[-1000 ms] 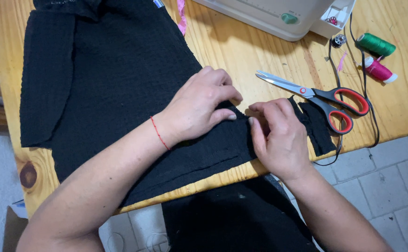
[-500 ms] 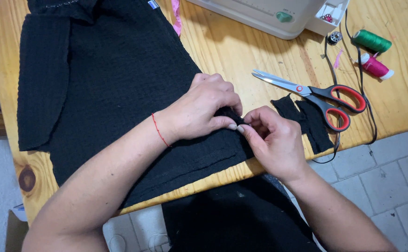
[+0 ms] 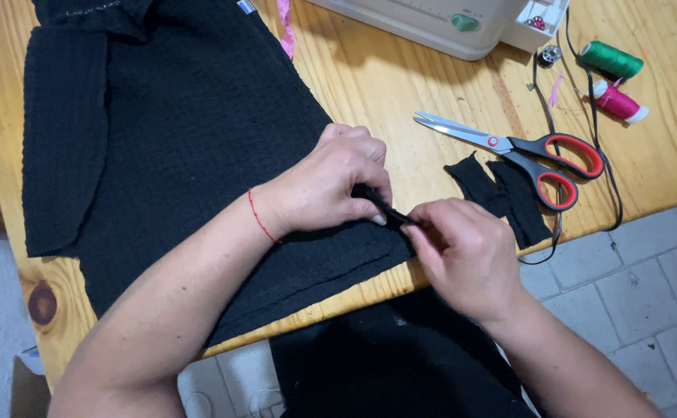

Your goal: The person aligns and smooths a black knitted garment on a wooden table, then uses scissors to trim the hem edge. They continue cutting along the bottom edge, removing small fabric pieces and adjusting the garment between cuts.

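Observation:
A black ribbed garment (image 3: 176, 147) lies spread on the wooden table (image 3: 400, 93). My left hand (image 3: 330, 186) presses on its right edge and pinches the fabric there. My right hand (image 3: 462, 251) pinches the same black edge from the other side, pulling a narrow fold (image 3: 391, 210) taut between the two hands. A thin red thread circles my left wrist. Two small black fabric scraps (image 3: 501, 193) lie just right of my hands.
Red-and-black scissors (image 3: 528, 151) lie open beside the scraps. A white sewing machine (image 3: 447, 23) stands at the far edge, with a black cable, a bobbin, a green thread spool (image 3: 611, 59) and a pink spool (image 3: 618, 102) to its right. Tiled floor shows beyond the table's front edge.
Both hands have lifted the garment's edge slightly and pulled it taut between the fingertips. My right hand has shifted a little to the right and nearer to me.

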